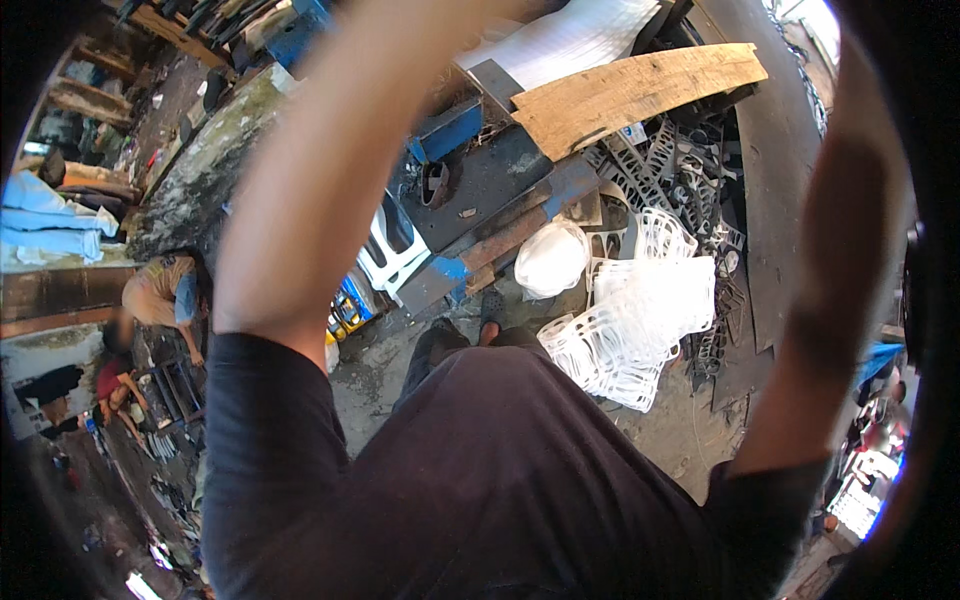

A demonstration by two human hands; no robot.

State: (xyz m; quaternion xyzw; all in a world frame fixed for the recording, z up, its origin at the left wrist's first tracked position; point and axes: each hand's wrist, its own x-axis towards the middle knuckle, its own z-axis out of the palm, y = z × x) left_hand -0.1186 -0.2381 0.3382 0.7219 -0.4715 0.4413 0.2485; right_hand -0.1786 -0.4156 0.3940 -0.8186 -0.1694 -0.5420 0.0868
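Observation:
Both my arms reach up past the picture's edge, so neither hand shows, nor anything they may hold. My left forearm [320, 180] crosses the upper left, blurred by motion. Up the right side goes my right forearm [835, 270], partly in shadow. Between the arms, beyond my feet, lies a dark metal work surface [500, 175] with a blue block [445, 130] on it. A curved wooden board [640, 90] rests at its far right, in front of a stack of white sheets [570, 45]. A white punched panel [393, 250] leans at its near left side.
White cut-out sheets [620, 330] and a white bundle [552, 260] lie on the floor right of my feet. Dark perforated metal scraps [690, 170] pile behind them, beside a long dark plate [775, 200]. Two people work at the left, one in a tan top [155, 292].

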